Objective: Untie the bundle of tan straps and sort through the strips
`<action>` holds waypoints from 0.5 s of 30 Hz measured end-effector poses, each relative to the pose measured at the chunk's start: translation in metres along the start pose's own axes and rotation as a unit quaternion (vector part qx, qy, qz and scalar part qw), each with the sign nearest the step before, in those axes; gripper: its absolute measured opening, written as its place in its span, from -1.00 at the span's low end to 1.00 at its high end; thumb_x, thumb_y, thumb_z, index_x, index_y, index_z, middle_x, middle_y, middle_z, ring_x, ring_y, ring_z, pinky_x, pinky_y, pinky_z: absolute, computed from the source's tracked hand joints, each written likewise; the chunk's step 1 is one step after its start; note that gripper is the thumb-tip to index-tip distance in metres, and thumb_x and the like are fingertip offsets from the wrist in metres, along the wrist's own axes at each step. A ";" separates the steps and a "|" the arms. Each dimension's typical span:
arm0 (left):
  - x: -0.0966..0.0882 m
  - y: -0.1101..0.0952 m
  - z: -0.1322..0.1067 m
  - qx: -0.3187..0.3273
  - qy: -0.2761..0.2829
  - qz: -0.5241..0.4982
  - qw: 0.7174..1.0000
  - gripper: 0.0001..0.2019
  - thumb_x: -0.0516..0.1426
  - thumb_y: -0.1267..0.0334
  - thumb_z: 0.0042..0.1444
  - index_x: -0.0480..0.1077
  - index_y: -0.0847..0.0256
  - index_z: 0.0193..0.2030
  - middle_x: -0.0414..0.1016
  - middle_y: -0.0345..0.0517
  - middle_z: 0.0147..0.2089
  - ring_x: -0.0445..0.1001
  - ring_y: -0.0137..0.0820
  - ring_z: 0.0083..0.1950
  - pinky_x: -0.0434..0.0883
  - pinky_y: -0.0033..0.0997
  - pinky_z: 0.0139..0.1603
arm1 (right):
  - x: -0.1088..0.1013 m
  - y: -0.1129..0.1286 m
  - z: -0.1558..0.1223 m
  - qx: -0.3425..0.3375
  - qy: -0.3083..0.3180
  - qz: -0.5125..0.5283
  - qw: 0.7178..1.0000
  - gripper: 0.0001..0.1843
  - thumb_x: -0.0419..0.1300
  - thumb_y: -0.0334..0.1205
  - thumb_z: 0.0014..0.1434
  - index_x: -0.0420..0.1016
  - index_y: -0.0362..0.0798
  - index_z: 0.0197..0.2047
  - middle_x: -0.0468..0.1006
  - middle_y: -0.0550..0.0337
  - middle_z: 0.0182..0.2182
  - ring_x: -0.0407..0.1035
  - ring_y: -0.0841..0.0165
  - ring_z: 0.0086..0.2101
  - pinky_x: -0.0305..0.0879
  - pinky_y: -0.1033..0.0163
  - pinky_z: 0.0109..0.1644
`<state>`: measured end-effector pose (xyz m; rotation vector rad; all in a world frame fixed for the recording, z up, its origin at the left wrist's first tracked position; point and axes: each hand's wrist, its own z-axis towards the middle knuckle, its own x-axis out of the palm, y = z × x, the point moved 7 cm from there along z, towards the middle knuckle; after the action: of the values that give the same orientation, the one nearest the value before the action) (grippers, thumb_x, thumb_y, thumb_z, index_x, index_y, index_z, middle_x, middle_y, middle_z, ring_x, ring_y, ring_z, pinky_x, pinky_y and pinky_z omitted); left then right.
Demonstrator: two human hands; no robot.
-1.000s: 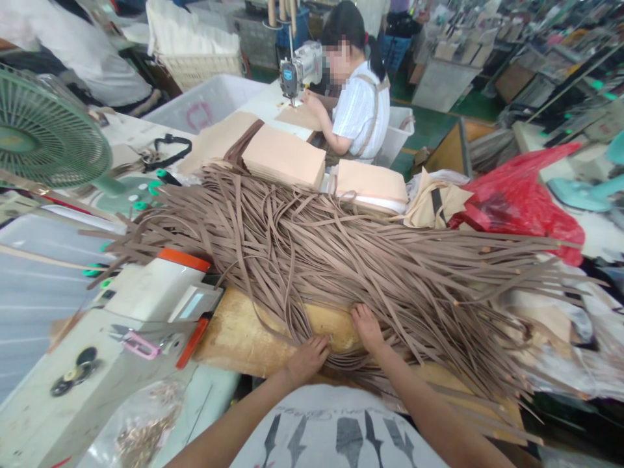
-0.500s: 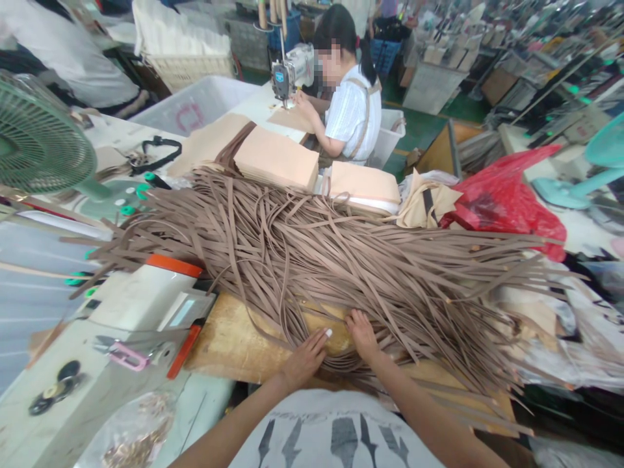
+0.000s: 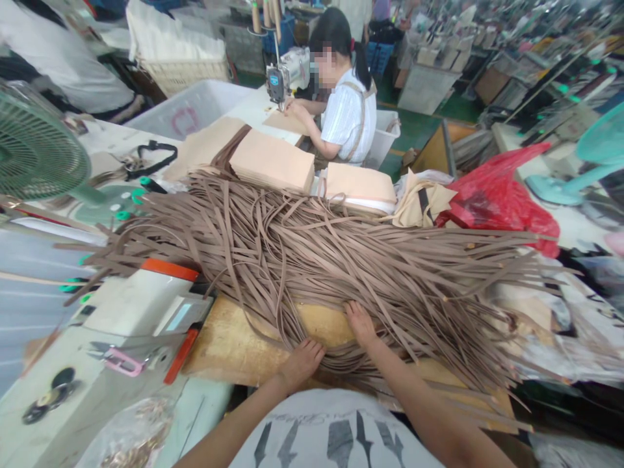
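A large tangled pile of flat brown straps [image 3: 322, 247] lies across the yellowish board [image 3: 234, 344] in front of me. Over a bundle of these straps at the near edge, my left hand [image 3: 305, 359] is closed, its fingers bent down and the thumb out of sight. Slightly farther forward and to the right, my right hand [image 3: 361, 323] is open, its fingertips touching the pile's front edge. Between the hands a patch of bare board shows, with straps curving below it.
Left of the board stand a white machine body [image 3: 141, 296], pink-handled snips [image 3: 121, 361] and a green fan [image 3: 39, 143]. Behind the pile are stacked beige panels [image 3: 273, 159] and a red plastic bag [image 3: 502, 201]. Across the table a co-worker [image 3: 348, 110] sits at a sewing machine [image 3: 287, 75].
My left hand has shifted slightly down and left, its fingers now curled more over the straps. More bare board shows between my hands. The whole view has shifted a little.
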<state>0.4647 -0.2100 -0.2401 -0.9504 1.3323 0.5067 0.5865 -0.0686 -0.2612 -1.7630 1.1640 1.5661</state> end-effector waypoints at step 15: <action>-0.005 0.003 0.003 0.022 -0.042 0.032 0.998 -0.81 0.04 0.38 0.18 0.36 0.38 -0.09 0.20 0.14 0.26 0.05 -0.24 0.34 -0.03 -0.17 0.34 | 0.015 0.055 -0.073 -0.126 0.135 0.105 0.977 -0.77 0.13 -0.35 0.14 0.35 -0.08 -0.10 0.48 0.14 -0.23 0.39 0.34 -0.23 0.27 0.33 -0.18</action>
<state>0.4633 -0.2049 -0.2366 -0.8437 1.2961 0.5580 0.5780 -0.1602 -0.2515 -2.1303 1.3668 1.6974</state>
